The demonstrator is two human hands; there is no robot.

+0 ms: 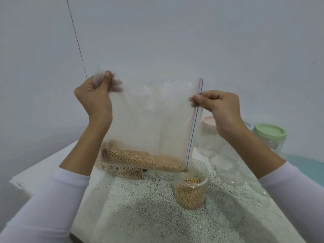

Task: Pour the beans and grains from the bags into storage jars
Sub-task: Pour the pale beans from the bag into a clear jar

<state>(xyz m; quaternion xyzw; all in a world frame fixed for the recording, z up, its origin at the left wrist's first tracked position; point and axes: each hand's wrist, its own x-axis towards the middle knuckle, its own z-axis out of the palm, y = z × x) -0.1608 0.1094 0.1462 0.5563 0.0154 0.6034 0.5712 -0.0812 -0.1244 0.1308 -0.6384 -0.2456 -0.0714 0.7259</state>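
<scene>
- Speckled desk (140, 207) below a plain wall.
- Left hand (94, 97) and right hand (217, 106) each pinch the bag (150, 120), tipped sideways.
- Pouring beans (143, 158) underway; next, aim its lower corner into the open jar (191, 186).

speckled cloth (140, 207) – on white table (43, 172) | pale wall (175, 32) behind

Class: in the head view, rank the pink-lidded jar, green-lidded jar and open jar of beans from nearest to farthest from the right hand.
From the right hand:
1. Pink-lidded jar, just below-left of it.
2. Green-lidded jar, lower right.
3. Open jar of beans, well below.
</scene>
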